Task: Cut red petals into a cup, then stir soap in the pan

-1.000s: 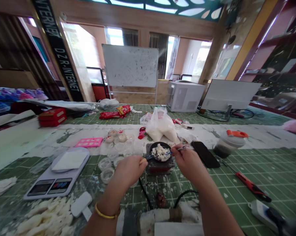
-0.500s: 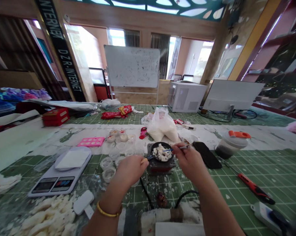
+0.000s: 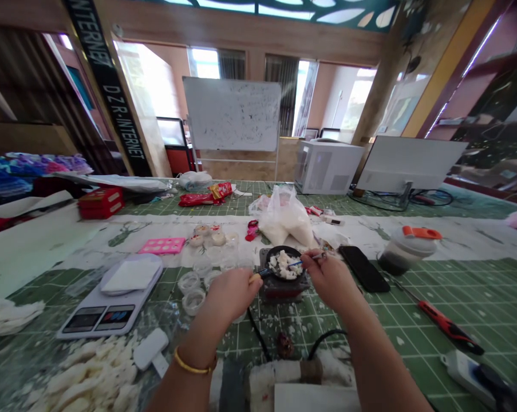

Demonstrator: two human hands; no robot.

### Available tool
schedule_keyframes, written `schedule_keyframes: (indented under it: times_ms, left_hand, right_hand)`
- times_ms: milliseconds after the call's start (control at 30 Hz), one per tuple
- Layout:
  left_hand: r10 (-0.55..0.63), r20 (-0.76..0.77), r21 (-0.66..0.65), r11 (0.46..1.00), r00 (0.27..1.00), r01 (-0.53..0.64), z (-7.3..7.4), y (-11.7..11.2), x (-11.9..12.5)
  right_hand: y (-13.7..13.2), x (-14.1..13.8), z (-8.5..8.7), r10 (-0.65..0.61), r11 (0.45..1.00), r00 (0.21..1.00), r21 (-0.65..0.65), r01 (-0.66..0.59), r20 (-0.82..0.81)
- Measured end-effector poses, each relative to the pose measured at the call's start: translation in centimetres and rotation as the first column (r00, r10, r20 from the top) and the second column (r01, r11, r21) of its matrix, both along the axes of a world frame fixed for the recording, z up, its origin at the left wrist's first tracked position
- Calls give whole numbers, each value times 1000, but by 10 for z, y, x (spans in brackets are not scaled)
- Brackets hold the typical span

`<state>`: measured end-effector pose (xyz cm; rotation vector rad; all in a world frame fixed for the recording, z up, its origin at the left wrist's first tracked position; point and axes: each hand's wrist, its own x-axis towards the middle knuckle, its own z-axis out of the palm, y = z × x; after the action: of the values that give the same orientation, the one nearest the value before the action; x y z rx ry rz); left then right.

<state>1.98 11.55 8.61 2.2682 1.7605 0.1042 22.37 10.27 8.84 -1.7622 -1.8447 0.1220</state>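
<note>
A small black pan (image 3: pixel 284 254) holding white wax-like chunks (image 3: pixel 283 265) sits on a little dark heater (image 3: pixel 281 289) on the green cutting mat. My left hand (image 3: pixel 230 294) is closed around the pan's wooden handle (image 3: pixel 255 278). My right hand (image 3: pixel 329 277) pinches a thin blue stick (image 3: pixel 298 263) whose tip rests among the chunks. A gold bangle (image 3: pixel 193 366) circles my left wrist.
A digital scale (image 3: pixel 112 297) stands at the left, with white flakes (image 3: pixel 86 380) in front of it. Small clear cups (image 3: pixel 193 289), a pink mould (image 3: pixel 161 246), a plastic bag (image 3: pixel 284 220), a black phone (image 3: pixel 363 268), a lidded cup (image 3: pixel 406 249) and a red knife (image 3: pixel 449 328) lie around. Black cables (image 3: pixel 258 337) run toward me.
My view has drifted slightly, so everything sits a little to the right. Both hands keep their grips, and the stick shifts slightly in the pan.
</note>
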Motion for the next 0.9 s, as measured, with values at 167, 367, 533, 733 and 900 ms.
schedule_keyframes:
  times_ms: [167,367,533,733,900]
  left_hand:
    - [-1,-12,11,1000,1000,2,-1,1,0]
    - [2,-8,-2,1000,1000,-2,-1,0,1]
    - [2,-7,8,1000,1000,-2,-1,0,0]
    - [1,-16,2,1000,1000,-1,-3,0,0]
    - [-4,-12,3,1000,1000,4,-1,0,0]
  right_hand:
    - [0,4,2,-101,993,995,52,102,-20]
    - [1,2,0,-23,1000,998,15,24,-57]
    - [4,-2,-5,16,999,992,41,-11,-127]
    - [0,-4,-2,-2,999,993,32,6,-120]
    - [-1,-5,-2,40,999,998,28,-38,-58]
